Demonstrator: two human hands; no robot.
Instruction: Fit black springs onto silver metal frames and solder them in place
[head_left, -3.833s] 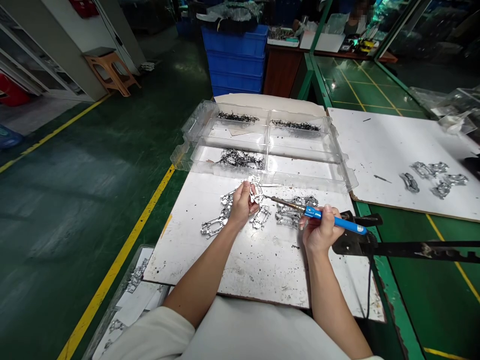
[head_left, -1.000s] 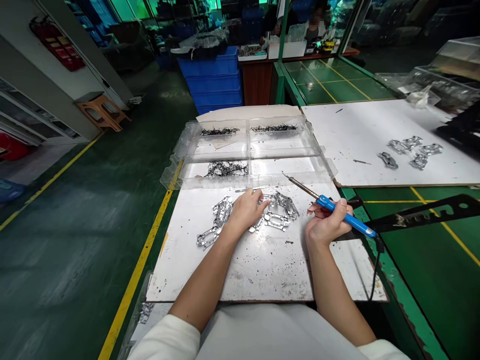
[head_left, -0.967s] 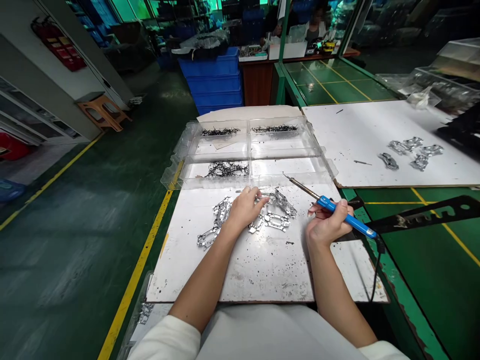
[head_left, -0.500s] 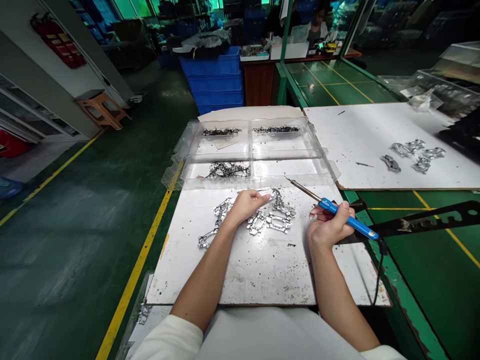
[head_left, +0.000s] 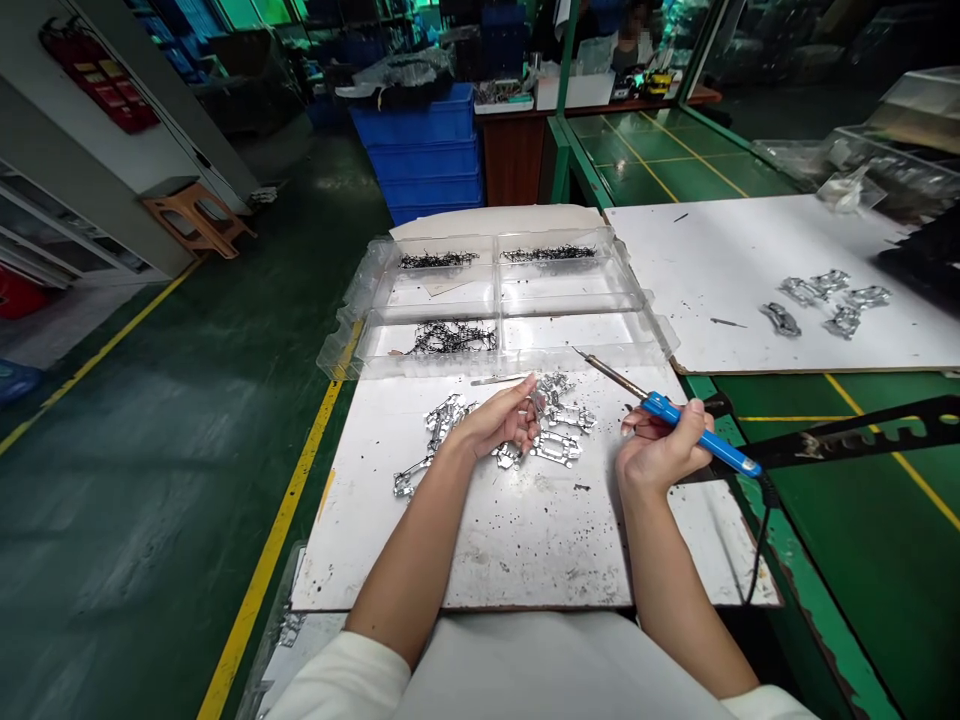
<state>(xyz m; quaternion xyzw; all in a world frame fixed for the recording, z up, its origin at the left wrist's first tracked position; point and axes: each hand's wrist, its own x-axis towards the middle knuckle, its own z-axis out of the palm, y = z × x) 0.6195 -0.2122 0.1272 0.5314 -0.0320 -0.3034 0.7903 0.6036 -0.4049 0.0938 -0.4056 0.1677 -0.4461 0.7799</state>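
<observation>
My right hand (head_left: 664, 445) is closed round the blue handle of a soldering iron (head_left: 694, 432), its metal tip pointing up and left above the white board (head_left: 540, 540). Over the board's middle, my left hand (head_left: 499, 418) has thumb and fingers curled round the edge of a shiny silver frame-shaped part (head_left: 540, 402); part of the grip is hidden. Similar silver parts lie close by: one pair (head_left: 559, 448) right of the fingers, and others (head_left: 442, 425) beyond my left forearm. A thin metal tool (head_left: 495, 380) lies just behind my left hand.
A clear plastic tray (head_left: 510, 310) with small black pieces (head_left: 454, 338) in some compartments stands behind the parts. On the right, a second white board (head_left: 660, 260) holds several silver parts (head_left: 829, 290). A black slotted bar (head_left: 847, 435) juts in beside my right hand. Blue crates (head_left: 427, 150) are stacked beyond.
My left hand has shifted slightly right and turned, its fingers now curling down round a silver part among the pile. My right hand keeps the soldering iron almost still.
</observation>
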